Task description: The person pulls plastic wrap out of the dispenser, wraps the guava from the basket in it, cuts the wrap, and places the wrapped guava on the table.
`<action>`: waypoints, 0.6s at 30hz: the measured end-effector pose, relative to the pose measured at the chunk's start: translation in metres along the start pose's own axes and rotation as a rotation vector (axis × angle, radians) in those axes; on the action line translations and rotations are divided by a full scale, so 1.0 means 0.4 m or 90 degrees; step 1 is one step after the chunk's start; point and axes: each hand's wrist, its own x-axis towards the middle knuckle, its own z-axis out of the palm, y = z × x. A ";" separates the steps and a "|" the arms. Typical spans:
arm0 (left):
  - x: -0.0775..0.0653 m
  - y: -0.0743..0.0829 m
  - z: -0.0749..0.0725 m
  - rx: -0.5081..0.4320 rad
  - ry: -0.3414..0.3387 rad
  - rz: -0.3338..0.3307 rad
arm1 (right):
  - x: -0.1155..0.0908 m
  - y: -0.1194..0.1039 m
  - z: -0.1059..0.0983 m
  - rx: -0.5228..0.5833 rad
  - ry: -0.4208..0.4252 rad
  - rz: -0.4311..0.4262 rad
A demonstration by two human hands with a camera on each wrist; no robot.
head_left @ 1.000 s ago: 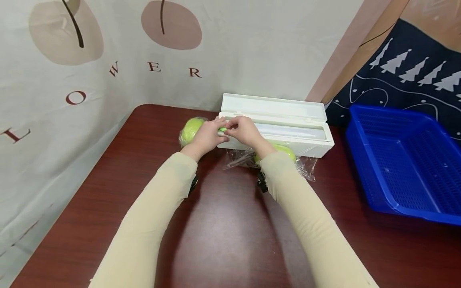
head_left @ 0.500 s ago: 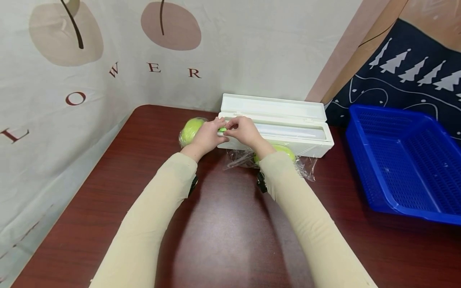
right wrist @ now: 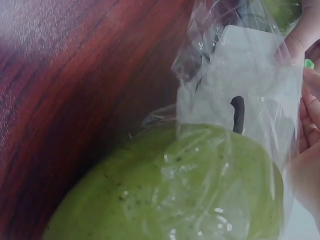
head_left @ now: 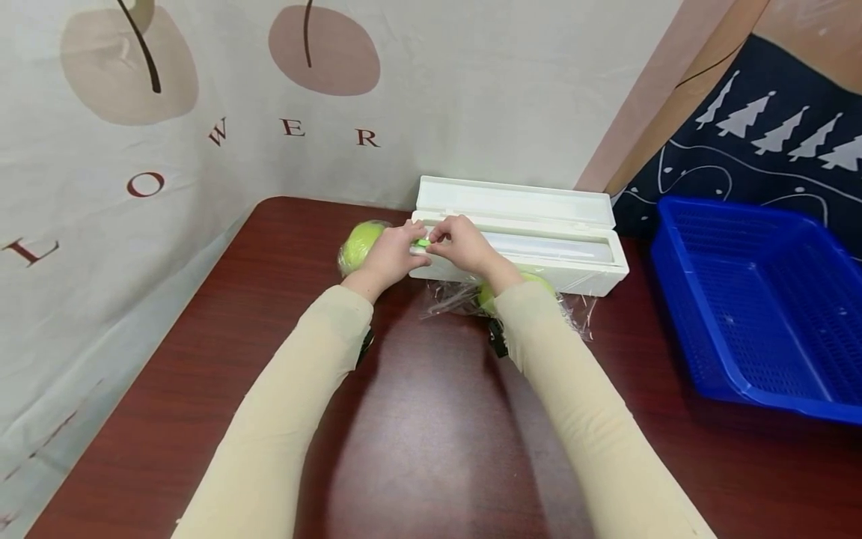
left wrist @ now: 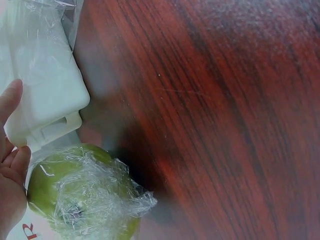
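Observation:
A white cling film dispenser [head_left: 525, 269] lies on the table with its lid raised and a film roll inside. My left hand [head_left: 393, 256] grips its left end, thumb on the front wall. Near that same end, my right hand [head_left: 466, 245] pinches the small green slider cutter [head_left: 423, 242] between thumb and fingertips. A green pear [right wrist: 170, 190] with a dark stem sits under clear film in front of the box, below my right wrist; the film [right wrist: 225, 85] stretches up over the box front. Beside my left hand rests another green fruit [left wrist: 90, 195], wrapped in crumpled film.
To the right stands a blue plastic basket [head_left: 707, 337]. A printed cloth [head_left: 498, 97] hangs right behind the box. The brown table [head_left: 431, 449] has its left edge beyond the wrapped fruit.
The head view has shifted slightly. My right hand, with the green slider, is a touch further right along the dispenser; my left hand keeps its place on the left end.

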 end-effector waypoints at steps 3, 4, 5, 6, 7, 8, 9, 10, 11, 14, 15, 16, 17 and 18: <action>0.001 0.002 -0.001 0.002 -0.001 0.001 | 0.000 0.002 -0.004 -0.002 -0.006 0.000; 0.001 0.003 -0.001 0.003 -0.001 0.001 | -0.001 0.002 -0.006 -0.005 -0.007 -0.001; 0.001 0.005 -0.002 0.004 -0.001 0.002 | -0.002 0.002 -0.007 -0.006 -0.007 -0.001; 0.001 0.005 -0.002 0.005 0.000 0.003 | -0.002 0.002 -0.008 -0.008 -0.007 -0.001; 0.001 0.006 -0.002 0.004 0.001 0.002 | -0.003 0.002 -0.009 -0.008 -0.007 0.000; 0.001 0.006 -0.001 0.004 0.001 0.002 | -0.004 0.002 -0.010 -0.011 -0.007 -0.001; 0.002 0.005 -0.001 0.001 0.002 0.001 | -0.004 0.002 -0.010 -0.013 -0.007 -0.002; 0.002 0.005 0.000 -0.001 0.002 0.000 | -0.005 0.002 -0.011 -0.013 -0.006 -0.002; 0.002 0.004 0.001 -0.003 0.002 -0.001 | -0.005 0.003 -0.011 -0.011 -0.006 -0.001; 0.002 0.001 0.003 -0.011 0.000 -0.003 | -0.007 0.007 -0.010 -0.004 -0.005 0.007; 0.002 0.000 0.003 -0.013 0.000 -0.004 | -0.007 0.008 -0.008 0.001 -0.004 0.010; 0.001 0.000 0.003 -0.015 0.001 -0.005 | -0.007 0.010 -0.007 0.006 -0.003 0.012; 0.001 -0.001 0.003 -0.016 0.001 -0.006 | -0.007 0.012 -0.006 0.010 0.000 0.014; 0.000 -0.001 0.002 -0.018 0.002 -0.008 | -0.006 0.014 -0.004 0.013 0.002 0.015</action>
